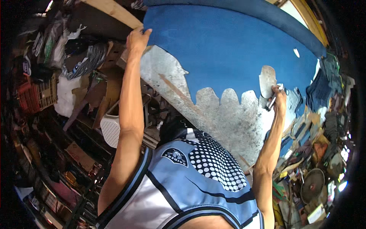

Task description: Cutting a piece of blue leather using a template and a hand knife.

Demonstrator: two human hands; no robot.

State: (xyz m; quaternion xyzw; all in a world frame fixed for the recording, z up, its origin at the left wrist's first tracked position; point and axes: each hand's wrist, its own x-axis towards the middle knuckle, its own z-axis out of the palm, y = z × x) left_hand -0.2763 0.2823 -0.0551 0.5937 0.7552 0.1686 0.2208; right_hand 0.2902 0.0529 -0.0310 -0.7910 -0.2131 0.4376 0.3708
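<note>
A large sheet of blue fabric [228, 42] lies over a grey, speckled work surface [232, 122], and its near edge is cut into rounded scallops. At its left edge is my left hand [138, 41], closed on the fabric's corner with the thumb on top. My right hand [280, 100] is closed around a slim white-and-black pen [271, 103], pointing toward me. Beside those fingers, a grey round-ended template [267, 78] lies on the fabric near its scalloped edge. Part of the right hand's grip is hidden.
A thick blue roll [267, 15] runs along the far edge. Folded dark blue cloth [320, 86] is piled at the right, above clutter with a round fan-like object [312, 185]. On the left are a white perforated stool [110, 129], a red crate [28, 91] and plastic bags [85, 61].
</note>
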